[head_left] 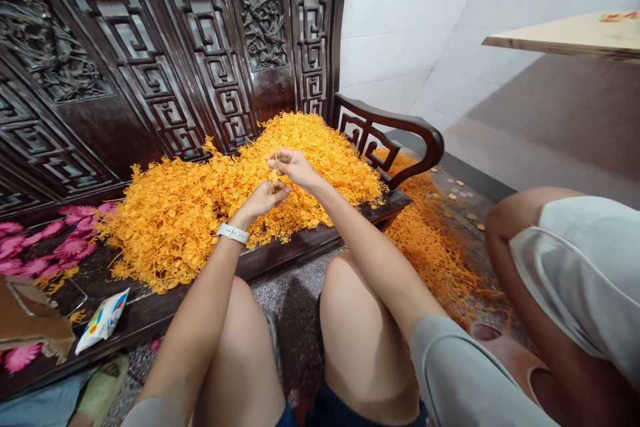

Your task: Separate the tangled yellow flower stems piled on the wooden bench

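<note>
My left hand (263, 200), with a pale watch (233, 233) on its wrist, pinches a small orange artificial flower piece (275, 177) between thumb and fingertips. Just above it, my right hand (296, 168) is closed in a pinch on a thin orange part at the upper end of this piece. Both hands hover over a big heap of similar orange flower pieces (170, 220) spread on the dark wooden bench (295, 250). The exact shape of the held piece is too small to make out.
Pink artificial flowers (75, 247), a torn cardboard box (30, 313) and a white packet (103, 320) lie on the left. More orange pieces (430, 247) cover the floor beyond the armrest (425, 137). Another person's knee (515, 213) is at right, below a wooden board (565, 37).
</note>
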The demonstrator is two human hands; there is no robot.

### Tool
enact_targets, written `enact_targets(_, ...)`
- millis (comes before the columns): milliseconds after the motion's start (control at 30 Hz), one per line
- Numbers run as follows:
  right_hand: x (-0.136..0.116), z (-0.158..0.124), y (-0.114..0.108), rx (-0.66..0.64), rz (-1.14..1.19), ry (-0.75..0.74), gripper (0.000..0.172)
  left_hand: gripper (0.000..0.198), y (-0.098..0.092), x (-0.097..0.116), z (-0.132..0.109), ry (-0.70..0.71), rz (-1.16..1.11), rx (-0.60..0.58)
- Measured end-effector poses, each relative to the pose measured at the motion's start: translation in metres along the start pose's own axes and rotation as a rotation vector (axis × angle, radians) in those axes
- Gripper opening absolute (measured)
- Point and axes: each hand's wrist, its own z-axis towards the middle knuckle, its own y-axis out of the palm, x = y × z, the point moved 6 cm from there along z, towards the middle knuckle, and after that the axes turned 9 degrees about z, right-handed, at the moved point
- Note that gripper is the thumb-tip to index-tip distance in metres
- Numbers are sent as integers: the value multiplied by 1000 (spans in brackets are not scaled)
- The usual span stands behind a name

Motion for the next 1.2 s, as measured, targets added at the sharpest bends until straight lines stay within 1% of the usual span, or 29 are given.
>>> enact_targets(67, -3, 3, -4, 27, -13, -16, 27, 43, -2, 3, -7, -25, -109, -40)
enact_targets(100, -11, 3, -6, 44, -9, -37, 28, 50, -4, 5, -10, -31, -174, -54)
enact_targets(133, -24, 0, -9, 50, -3, -74, 28, 58, -7, 7, -14, -30, -238, -63)
enact_targets(200, -65, -13, -17, 28, 24, -193, 27, 67, -16, 12, -19, 4, -368, -59)
enact_targets(267, -112, -37, -29, -24, 103, -352, 32, 67, -26, 14, -21, 46, -486, -27)
enact_targets(300, -133, -52, -41, -20, 178, -454, 36, 65, -31, 14, -22, 60, -530, 0)
enact_targets(333, -148, -67, -54, -9, 267, -563, 41, 62, -35, 12, -22, 66, -560, 34)
enact_targets(367, -156, -80, -68, 20, 362, -649, 47, 58, -39, 10, -21, 63, -578, 68)
enact_targets(400, -154, -91, -82, 50, 448, -694, 51, 55, -42, 7, -21, 50, -584, 96)
enact_targets(433, -145, -98, -93, 87, 521, -703, 55, 50, -43, 4, -20, 31, -583, 120)
enact_targets(467, -131, -101, -102, 128, 574, -671, 57, 46, -44, 1, -19, 9, -579, 137)
enact_targets(533, -93, -98, -109, 204, 609, -512, 59, 35, -43, -3, -16, -34, -556, 164)
enact_targets(600, -59, -88, -102, 230, 557, -289, 60, 22, -41, -5, -12, -66, -493, 195)
enact_targets(633, -48, -83, -95, 213, 514, -183, 59, 19, -38, -6, -9, -80, -450, 211)
enact_targets(700, -39, -78, -75, 128, 436, -24, 53, 19, -32, -8, -5, -113, -362, 245)
enact_targets(767, -40, -77, -56, 30, 391, 56, 45, 23, -25, -11, -1, -133, -258, 279)
enact_targets(800, -42, -78, -49, -9, 372, 76, 42, 25, -21, -11, 2, -114, -104, 283)
enact_targets(867, -44, -77, -38, -48, 321, 85, 37, 30, -13, -7, 6, 16, 198, 277)
enact_targets(900, -44, -75, -34, -57, 284, 81, 35, 28, -8, -4, 7, 88, 350, 278)
enact_targets(1000, -41, -68, -15, -82, 134, 73, 33, 23, 11, 0, 3, 196, 753, 175)
enact_targets(1033, -40, -66, -7, -94, 74, 74, 32, 24, 18, 2, 0, 225, 851, 142)
enact_targets(1100, -37, -60, 14, -126, -54, 74, 34, 26, 28, 7, -8, 278, 978, 100)
enact_targets(1167, -32, -50, 38, -181, -189, 55, 35, 27, 34, 10, -15, 294, 1022, 90)
enact_targets(1200, -28, -43, 52, -222, -257, 35, 34, 31, 34, 11, -17, 284, 1024, 91)
